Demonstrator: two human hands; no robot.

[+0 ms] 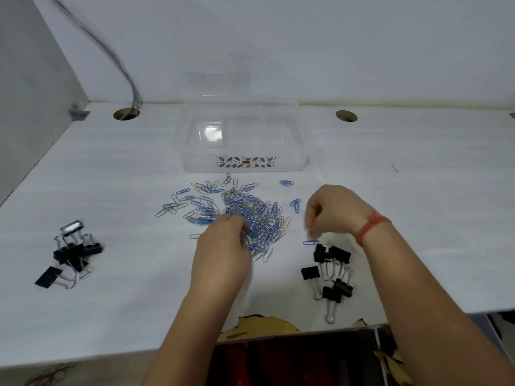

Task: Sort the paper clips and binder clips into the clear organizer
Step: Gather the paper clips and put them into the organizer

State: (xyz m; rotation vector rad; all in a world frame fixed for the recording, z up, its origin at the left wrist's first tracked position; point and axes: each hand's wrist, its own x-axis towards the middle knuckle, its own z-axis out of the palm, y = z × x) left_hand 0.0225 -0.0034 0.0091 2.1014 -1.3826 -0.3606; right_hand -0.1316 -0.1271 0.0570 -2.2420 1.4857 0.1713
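blue paper clips [245, 215] heaped before clear organizer [241, 143], black binder clips [331, 271] flanking.

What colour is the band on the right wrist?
Red wristband, seen in the head view.

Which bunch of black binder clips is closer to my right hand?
The right-side bunch of binder clips, lying just below your right hand. The other bunch sits far off at the table's left, beyond your left hand.

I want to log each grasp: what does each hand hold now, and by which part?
The left hand digs its fingers into the paper clip pile. The right hand is curled with its fingertips pinched. What either holds cannot be told.
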